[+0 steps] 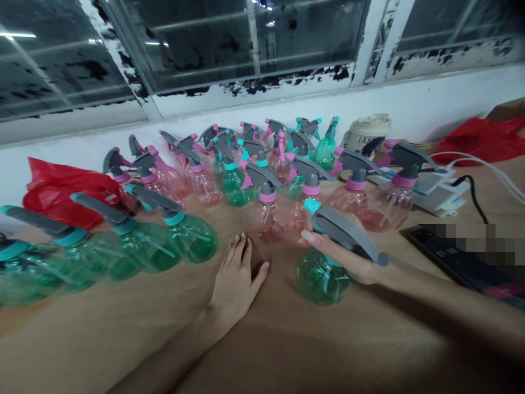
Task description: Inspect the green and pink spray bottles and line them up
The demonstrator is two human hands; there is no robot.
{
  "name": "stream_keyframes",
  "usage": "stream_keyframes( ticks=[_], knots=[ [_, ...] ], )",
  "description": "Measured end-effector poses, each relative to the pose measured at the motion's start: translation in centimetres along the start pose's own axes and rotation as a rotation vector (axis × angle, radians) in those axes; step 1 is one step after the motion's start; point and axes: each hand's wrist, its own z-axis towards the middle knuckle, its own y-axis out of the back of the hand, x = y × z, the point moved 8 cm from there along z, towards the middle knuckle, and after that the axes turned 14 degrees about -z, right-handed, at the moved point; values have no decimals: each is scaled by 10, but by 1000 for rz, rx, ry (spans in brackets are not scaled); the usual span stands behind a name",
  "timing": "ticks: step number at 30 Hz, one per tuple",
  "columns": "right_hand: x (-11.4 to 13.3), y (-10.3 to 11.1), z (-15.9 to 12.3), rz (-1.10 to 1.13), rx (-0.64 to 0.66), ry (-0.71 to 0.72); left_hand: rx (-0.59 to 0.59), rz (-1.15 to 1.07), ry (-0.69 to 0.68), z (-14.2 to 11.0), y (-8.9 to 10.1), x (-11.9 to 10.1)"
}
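My right hand is closed round the neck of a green spray bottle, just below its grey trigger head with a turquoise nozzle. That bottle is upright at the right of centre, on or just over the table; I cannot tell which. Flat on the wooden table lies my left hand, fingers stretched out and holding nothing. Left of it stands a row of green spray bottles, the nearest one close to my fingertips. A pink spray bottle stands just beyond, between my hands.
Several pink and green spray bottles crowd toward the wall. Red plastic bags lie at the left and far right. A white tub, a white power strip with cables and a phone are on the right. Windows rise behind.
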Motion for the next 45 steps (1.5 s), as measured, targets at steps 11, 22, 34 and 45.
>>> stream_keyframes(
  ticks=[11,22,34,45],
  knots=[
    [-1,-2,0,89,-45,-39,11,15,3,2,1,-5],
    [-4,-3,-2,127,-55,-42,-31,68,-40,0,1,-4],
    [-4,-4,-1,154,-37,-46,-3,121,-40,2,0,-5],
    [3,1,0,53,-32,9,-35,96,-59,0,1,-4]
  ],
)
